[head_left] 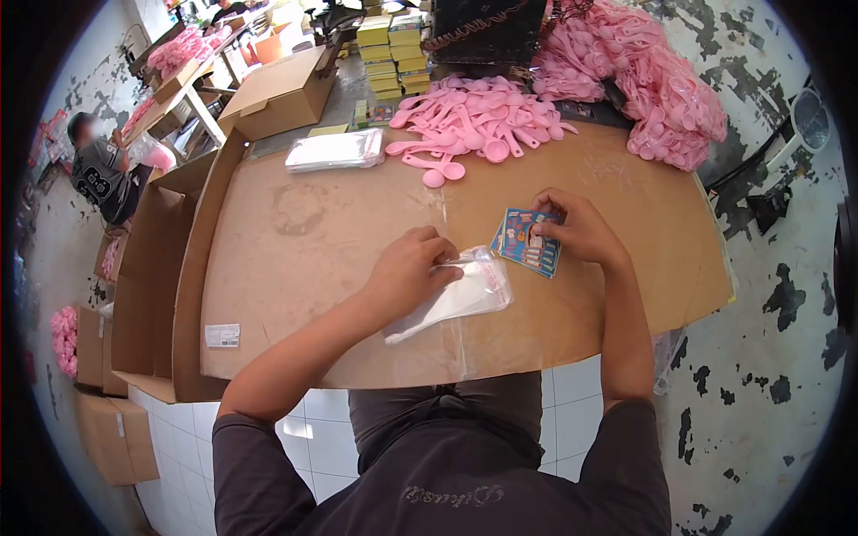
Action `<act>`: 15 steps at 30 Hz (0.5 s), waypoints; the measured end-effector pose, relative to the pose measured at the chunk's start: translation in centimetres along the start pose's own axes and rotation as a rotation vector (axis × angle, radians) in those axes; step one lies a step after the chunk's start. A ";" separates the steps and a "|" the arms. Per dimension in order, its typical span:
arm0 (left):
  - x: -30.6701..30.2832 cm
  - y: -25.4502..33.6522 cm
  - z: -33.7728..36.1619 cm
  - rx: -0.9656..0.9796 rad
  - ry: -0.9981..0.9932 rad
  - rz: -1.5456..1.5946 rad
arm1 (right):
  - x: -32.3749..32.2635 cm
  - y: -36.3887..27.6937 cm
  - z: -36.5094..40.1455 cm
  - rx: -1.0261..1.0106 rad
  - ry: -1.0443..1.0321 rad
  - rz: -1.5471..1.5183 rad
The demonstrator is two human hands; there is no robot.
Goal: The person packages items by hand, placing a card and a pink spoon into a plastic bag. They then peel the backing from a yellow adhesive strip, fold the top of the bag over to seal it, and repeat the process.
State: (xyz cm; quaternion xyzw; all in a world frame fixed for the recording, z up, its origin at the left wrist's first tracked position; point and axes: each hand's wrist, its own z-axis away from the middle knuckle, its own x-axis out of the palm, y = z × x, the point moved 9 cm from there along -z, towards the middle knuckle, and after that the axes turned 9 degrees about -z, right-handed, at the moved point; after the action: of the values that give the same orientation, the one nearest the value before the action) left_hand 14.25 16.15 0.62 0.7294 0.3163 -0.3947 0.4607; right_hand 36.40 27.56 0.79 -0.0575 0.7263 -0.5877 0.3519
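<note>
Hands number two: left hand [409, 271] pinches one clear bag [460, 302] on the tabletop [295, 268]; right hand [579, 230], just beside the bag, grips two or three cards [525, 246]

Worker in a dark short-sleeved shirt and grey trousers.
The shirt [357, 487] is a dark brownish grey, with one line of faint script lettering [451, 493] across the chest, too small to read. Its sleeves [246, 442] end above the elbow, leaving both forearms bare down to the left hand [407, 268] and right hand [576, 230]. The trousers [447, 402] are plain grey.
</note>
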 end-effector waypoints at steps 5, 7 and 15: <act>0.4 -2.0 0.2 -0.185 -0.031 0.282 | -1.1 -1.2 -0.1 -0.201 0.145 0.114; 0.0 -2.1 0.5 -0.183 0.022 0.312 | -0.8 -2.2 0.0 -0.275 0.148 0.093; -0.7 -1.4 0.5 -0.152 0.021 0.274 | 5.9 -4.0 1.0 -0.145 -0.244 -0.493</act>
State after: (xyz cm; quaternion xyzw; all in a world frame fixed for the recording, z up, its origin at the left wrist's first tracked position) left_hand 12.57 16.20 0.53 0.7329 0.2477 -0.2953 0.5606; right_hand 31.29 22.63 1.71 -0.3275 0.6829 -0.5907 0.2782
